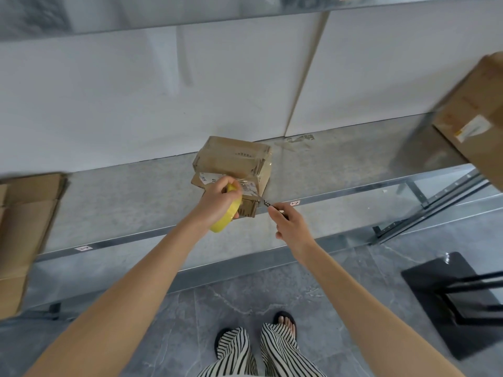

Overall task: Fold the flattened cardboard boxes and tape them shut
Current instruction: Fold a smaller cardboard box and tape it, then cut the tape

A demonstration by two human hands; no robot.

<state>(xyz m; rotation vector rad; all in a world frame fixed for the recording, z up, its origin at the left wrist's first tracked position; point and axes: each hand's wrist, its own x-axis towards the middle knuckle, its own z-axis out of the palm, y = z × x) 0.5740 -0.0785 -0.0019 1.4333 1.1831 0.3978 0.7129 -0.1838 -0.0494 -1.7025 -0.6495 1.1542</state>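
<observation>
Small brown taped cardboard box (pixel 234 159) sits mid-shelf on the grey metal shelf (pixel 136 208), front corner near the shelf's front lip, with bare shelf on both sides. Left hand (pixel 217 200) grips a yellow tape roll (pixel 224 223) against the box front. Right hand (pixel 291 221) pinches a small metal blade (pixel 263 203), tip at the box corner. Flattened brown cardboard stack (pixel 27 221) lies far left, large brown carton (pixel 476 126) far right.
</observation>
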